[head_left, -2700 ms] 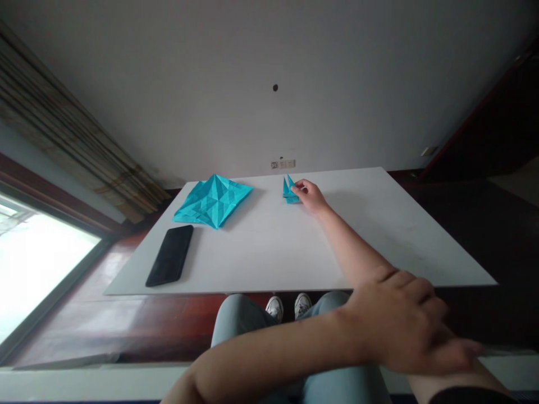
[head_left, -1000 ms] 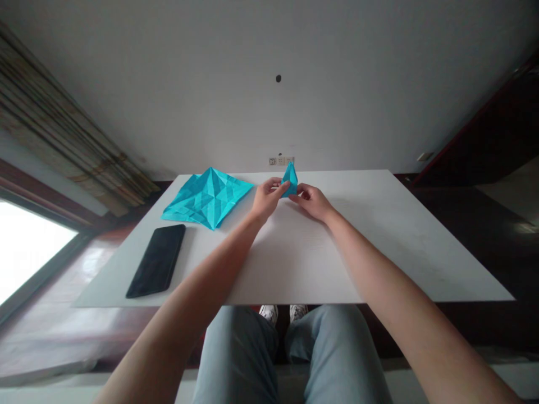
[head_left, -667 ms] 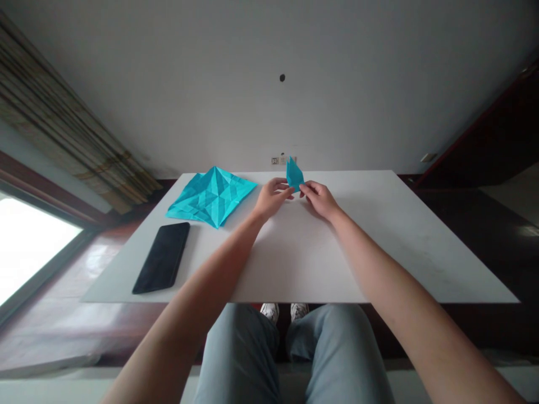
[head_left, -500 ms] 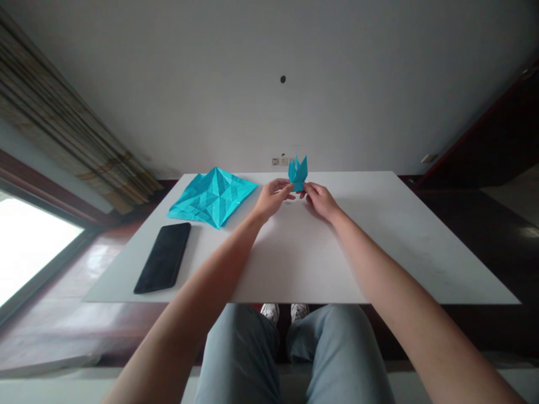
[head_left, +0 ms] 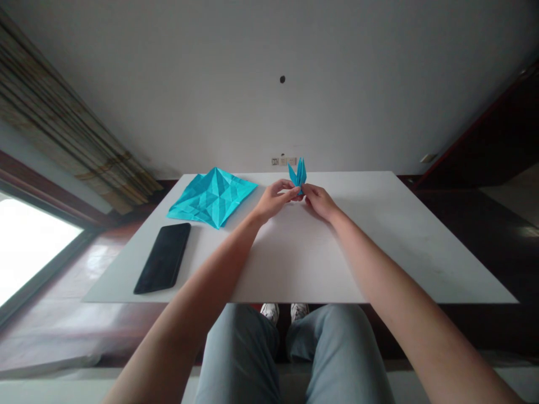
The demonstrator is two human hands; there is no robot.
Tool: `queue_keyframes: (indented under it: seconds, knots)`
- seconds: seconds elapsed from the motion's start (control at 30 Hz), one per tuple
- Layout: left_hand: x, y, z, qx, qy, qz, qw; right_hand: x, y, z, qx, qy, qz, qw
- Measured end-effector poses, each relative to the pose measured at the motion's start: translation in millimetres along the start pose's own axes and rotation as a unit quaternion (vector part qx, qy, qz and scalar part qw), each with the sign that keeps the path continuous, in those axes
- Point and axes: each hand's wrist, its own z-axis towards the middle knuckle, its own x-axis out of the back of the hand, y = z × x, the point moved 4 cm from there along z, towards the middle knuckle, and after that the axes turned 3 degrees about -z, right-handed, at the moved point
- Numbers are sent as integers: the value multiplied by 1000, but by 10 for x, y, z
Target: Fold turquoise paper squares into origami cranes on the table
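A small folded blue paper figure [head_left: 298,173] with pointed tips stands upright above the far middle of the white table [head_left: 303,252]. My left hand [head_left: 274,199] pinches its lower left side with thumb and fingertips. My right hand [head_left: 320,201] pinches its lower right side, fingers curled. Both hands meet just above the tabletop, and the base of the figure is hidden between my fingers.
A larger creased blue paper sheet [head_left: 211,195] lies at the table's far left. A black phone [head_left: 163,264] lies face up near the left front edge. My knees in grey trousers [head_left: 290,353] sit below the table's near edge. A wall socket [head_left: 283,161] is behind.
My left hand came up from my lap to join the right on the small paper figure. The figure was lifted off the table, turned upright, and its points have narrowed together.
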Motion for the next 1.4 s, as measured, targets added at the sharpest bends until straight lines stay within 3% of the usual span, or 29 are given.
queue_keyframes:
  seconds: [0.17, 0.37, 0.6, 0.9, 1.17, 1.4]
  knots:
    - [13, -54, 17, -2, -12, -2, 1000, -1, 99, 17, -15, 6, -5, 1000]
    - [46, -116, 55, -16, -5, -7, 1000, 47, 189, 66, 2, 95, 50, 994]
    - [-3, -52, 16, -24, -49, 23, 998, 64, 187, 65, 12, 61, 90, 994]
    - [-74, -31, 6, -22, -16, 15, 1000, 39, 44, 19, -2, 29, 90, 996]
    - [-36, -14, 13, -5, -10, 108, 994, 51, -77, -35, -27, 7, 86, 996]
    - [15, -6, 22, -25, 22, 169, 985, 56, -51, -32, -30, 29, 91, 995]
